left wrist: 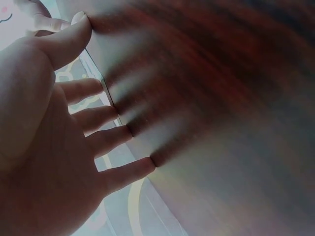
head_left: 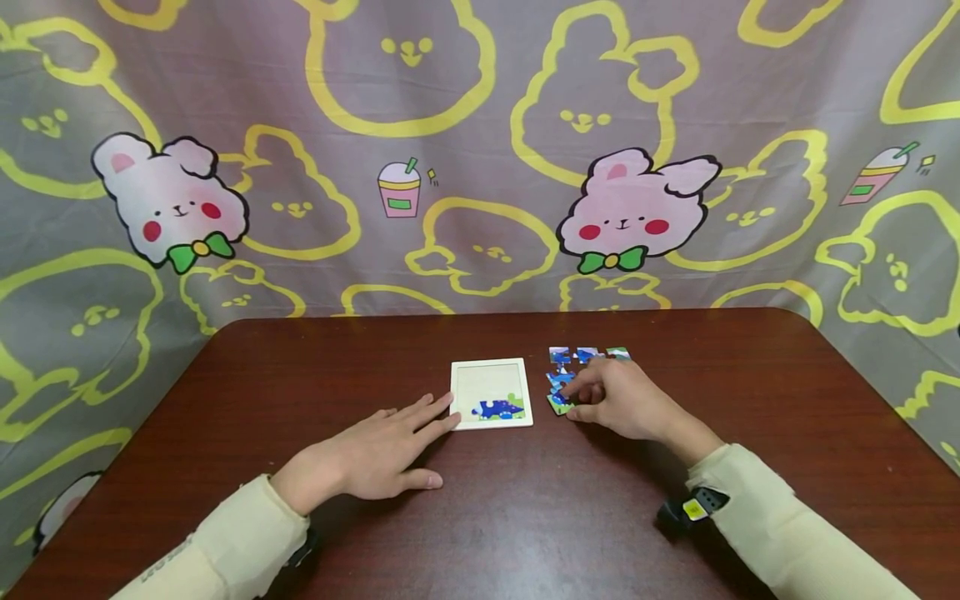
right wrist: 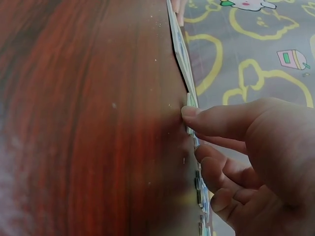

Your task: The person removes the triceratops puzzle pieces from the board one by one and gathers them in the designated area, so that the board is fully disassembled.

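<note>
A square, pale puzzle tray point(head_left: 480, 382) lies on the table, with a few joined blue and green pieces point(head_left: 498, 407) in its lower right part. My left hand point(head_left: 375, 454) rests on the table with fingers spread, fingertips touching the tray's left edge. In the left wrist view, the straight fingers of the left hand point(left wrist: 64, 128) reach down to the tabletop. To the right of the tray, my right hand point(head_left: 630, 398) pinches a green and blue puzzle piece point(head_left: 558, 406) between thumb and forefinger. The right wrist view shows the thumb point(right wrist: 216, 119) at the piece's edge.
Several loose puzzle pieces point(head_left: 587, 355) lie behind and beside the right hand, some partly covered by it. The dark brown table point(head_left: 495, 533) has rounded far corners. A patterned curtain point(head_left: 480, 167) hangs just behind its far edge.
</note>
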